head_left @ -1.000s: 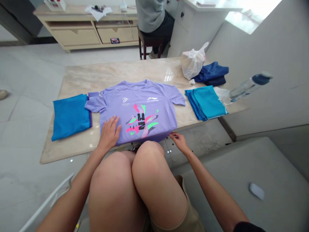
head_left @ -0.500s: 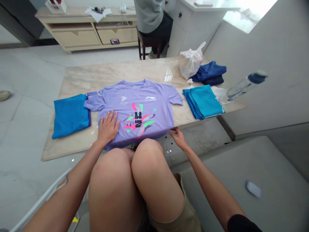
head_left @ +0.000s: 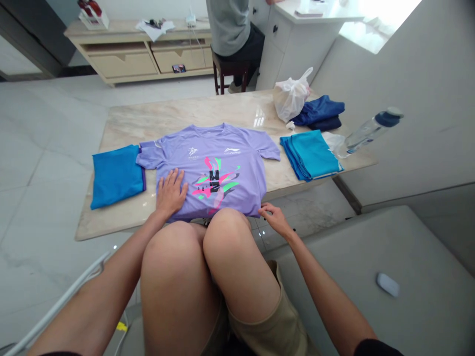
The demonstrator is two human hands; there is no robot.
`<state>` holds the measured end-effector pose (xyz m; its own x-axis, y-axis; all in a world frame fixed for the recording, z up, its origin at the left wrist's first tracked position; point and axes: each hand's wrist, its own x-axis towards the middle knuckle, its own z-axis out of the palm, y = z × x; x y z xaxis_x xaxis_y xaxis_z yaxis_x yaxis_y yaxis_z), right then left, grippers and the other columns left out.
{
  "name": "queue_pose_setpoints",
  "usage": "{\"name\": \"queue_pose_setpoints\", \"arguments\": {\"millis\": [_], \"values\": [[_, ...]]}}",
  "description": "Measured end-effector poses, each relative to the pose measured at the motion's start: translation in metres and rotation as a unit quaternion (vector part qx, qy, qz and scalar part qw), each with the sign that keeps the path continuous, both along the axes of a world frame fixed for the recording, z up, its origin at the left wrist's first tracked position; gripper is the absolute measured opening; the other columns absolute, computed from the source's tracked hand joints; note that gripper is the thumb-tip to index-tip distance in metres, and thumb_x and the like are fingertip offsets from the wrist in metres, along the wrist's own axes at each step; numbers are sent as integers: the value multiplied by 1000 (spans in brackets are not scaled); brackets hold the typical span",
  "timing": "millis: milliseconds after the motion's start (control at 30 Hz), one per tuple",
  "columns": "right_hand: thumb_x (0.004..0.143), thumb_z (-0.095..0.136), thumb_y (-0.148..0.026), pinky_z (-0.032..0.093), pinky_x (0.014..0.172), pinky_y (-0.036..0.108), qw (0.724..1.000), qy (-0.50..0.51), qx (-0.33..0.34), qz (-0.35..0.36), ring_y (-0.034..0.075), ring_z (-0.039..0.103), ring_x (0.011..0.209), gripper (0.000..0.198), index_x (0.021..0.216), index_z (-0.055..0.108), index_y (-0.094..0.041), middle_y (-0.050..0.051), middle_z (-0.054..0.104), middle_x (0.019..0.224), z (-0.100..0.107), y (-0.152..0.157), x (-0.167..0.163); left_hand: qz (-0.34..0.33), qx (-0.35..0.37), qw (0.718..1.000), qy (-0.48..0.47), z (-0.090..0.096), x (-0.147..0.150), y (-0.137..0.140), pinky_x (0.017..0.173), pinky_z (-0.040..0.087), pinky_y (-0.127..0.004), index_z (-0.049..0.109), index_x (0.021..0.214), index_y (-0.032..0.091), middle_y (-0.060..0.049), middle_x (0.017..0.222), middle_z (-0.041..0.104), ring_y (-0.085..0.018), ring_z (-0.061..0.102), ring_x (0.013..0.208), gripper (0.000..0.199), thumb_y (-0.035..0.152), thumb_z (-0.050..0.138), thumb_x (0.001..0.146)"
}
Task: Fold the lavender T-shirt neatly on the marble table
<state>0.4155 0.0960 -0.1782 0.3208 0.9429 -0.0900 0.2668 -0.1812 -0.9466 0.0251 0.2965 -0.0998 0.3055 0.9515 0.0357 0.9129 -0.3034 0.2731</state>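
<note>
A purple T-shirt (head_left: 245, 170) with a bright pink, green and black print lies spread face up on the marble-patterned table (head_left: 137, 116), its hem hanging over the near edge by my knees. My left hand (head_left: 171, 193) rests flat on the shirt's lower left, fingers spread. At the lower right corner, my right hand (head_left: 273, 217) pinches the hem between thumb and fingers. A folded blue garment (head_left: 118, 177) lies left of the shirt, close to its sleeve. Right of the shirt is a folded turquoise garment (head_left: 315, 153).
A tied white plastic bag (head_left: 291, 99), dark blue clothing (head_left: 321, 111) and a clear bottle (head_left: 371, 132) stand toward the table's right end. Beyond the table, a person (head_left: 232, 29) sits on a stool. A small white case (head_left: 388, 284) lies on the grey sofa (head_left: 345, 262).
My right hand has moved down slightly and now holds the hem corner, which hangs lower over the table edge. My left hand stays flat on the shirt. The view has shifted a little.
</note>
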Motion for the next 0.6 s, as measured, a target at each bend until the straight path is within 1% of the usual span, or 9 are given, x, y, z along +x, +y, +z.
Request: {"name": "queue_pose_setpoints", "arguments": {"millis": [67, 133, 200, 267, 300, 367, 433, 467, 600], "values": [[92, 62, -80, 54, 103, 43, 999, 36, -12, -33, 32, 74, 112, 61, 66, 69, -26, 11, 82, 102, -2, 6, -9, 0, 3, 1000, -3, 0, 1, 0, 142, 15, -59, 46, 175, 16, -15, 185, 37, -33, 30, 173, 73, 46, 32, 111], [86, 64, -83, 56, 100, 44, 995, 61, -24, -79, 33, 74, 111, 59, 70, 68, -26, 12, 82, 99, -7, 18, -22, 1, 4, 1000, -3, 0, 2, 0, 142, 15, -59, 46, 175, 16, -16, 184, 37, -33, 31, 173, 72, 46, 32, 111], [75, 75, -79, 58, 97, 44, 994, 86, -25, -68, 33, 74, 109, 55, 89, 74, -25, 11, 83, 103, -11, 29, -35, 2, 4, 1000, -2, 0, 2, 0, 142, 16, -59, 47, 174, 14, -17, 184, 37, -34, 31, 173, 73, 45, 32, 111], [73, 79, -73, 59, 94, 42, 993, 112, -22, -36, 31, 75, 105, 58, 105, 77, -24, 11, 85, 107, -13, 34, -42, 1, 4, 1000, -4, 0, 2, -1, 142, 16, -59, 47, 174, 12, -17, 184, 37, -34, 31, 173, 73, 45, 32, 111], [74, 79, -71, 59, 92, 42, 992, 117, -24, -26, 31, 75, 102, 57, 106, 78, -24, 10, 85, 105, -13, 34, -42, 0, 5, 1000, -6, 0, 2, -1, 141, 16, -59, 48, 174, 12, -17, 184, 37, -34, 31, 173, 73, 45, 32, 110], [75, 80, -69, 58, 87, 41, 994, 104, -32, -24, 29, 74, 93, 51, 96, 80, -22, 9, 84, 94, -11, 29, -36, -1, 9, 1000, -13, 0, 2, -1, 141, 16, -59, 48, 174, 14, -17, 183, 39, -34, 32, 172, 72, 44, 34, 110], [72, 83, -69, 57, 84, 40, 996, 72, -34, -47, 28, 70, 85, 49, 83, 77, -22, 8, 80, 83, -7, 21, -24, 1, 12, 1000, -18, 0, 2, -1, 141, 16, -59, 49, 174, 15, -16, 183, 40, -34, 32, 172, 71, 44, 35, 110], [72, 83, -70, 56, 84, 40, 996, 60, -30, -64, 28, 69, 84, 50, 81, 76, -22, 7, 78, 81, -4, 17, -16, 2, 13, 1000, -20, 0, 2, -1, 141, 16, -59, 49, 174, 16, -16, 183, 40, -34, 32, 172, 71, 44, 35, 110], [80, 73, -78, 52, 80, 36, 987, 10, 20, -161, 24, 64, 82, 56, 90, 67, -23, 5, 72, 82, 14, 6, 14, 2, 12, 1000, -22, 0, 3, -2, 141, 16, -59, 48, 174, 15, -16, 183, 40, -34, 32, 172, 71, 44, 35, 110]]}}
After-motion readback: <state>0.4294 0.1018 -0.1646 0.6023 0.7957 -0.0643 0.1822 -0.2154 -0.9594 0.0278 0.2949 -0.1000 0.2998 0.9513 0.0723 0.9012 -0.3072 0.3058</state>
